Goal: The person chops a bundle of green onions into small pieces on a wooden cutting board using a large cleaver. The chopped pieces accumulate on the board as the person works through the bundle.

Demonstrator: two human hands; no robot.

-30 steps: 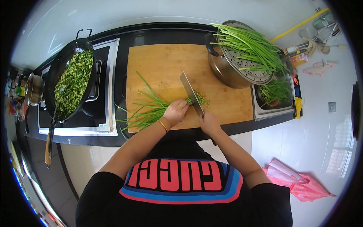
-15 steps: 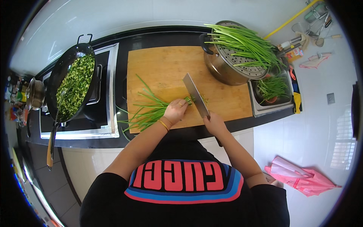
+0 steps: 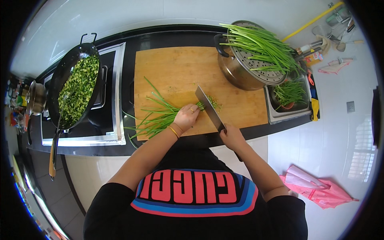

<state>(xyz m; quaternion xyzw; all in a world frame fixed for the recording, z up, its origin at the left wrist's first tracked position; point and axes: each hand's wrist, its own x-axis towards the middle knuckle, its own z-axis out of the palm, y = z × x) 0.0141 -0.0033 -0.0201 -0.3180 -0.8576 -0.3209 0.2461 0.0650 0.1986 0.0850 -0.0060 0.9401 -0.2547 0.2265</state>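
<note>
A bunch of green garlic chives lies across the left half of the wooden cutting board, its leafy ends hanging over the board's near left edge. My left hand is closed around the bunch near its right end. In my right hand is the dark handle of a wide cleaver. The blade stands beside the cut end of the bunch, just right of my left fingers. Small chopped green bits lie on the board to the right of the blade.
At the left, a wok of chopped greens sits on the stove. A steel steamer pot overlaps the board's back right, with long chives on its perforated top. Further right is a sink holding more greens.
My right hand and the cleaver have moved slightly right and nearer to me. More chopped bits show beside the blade. My left hand has barely moved on the bunch.
</note>
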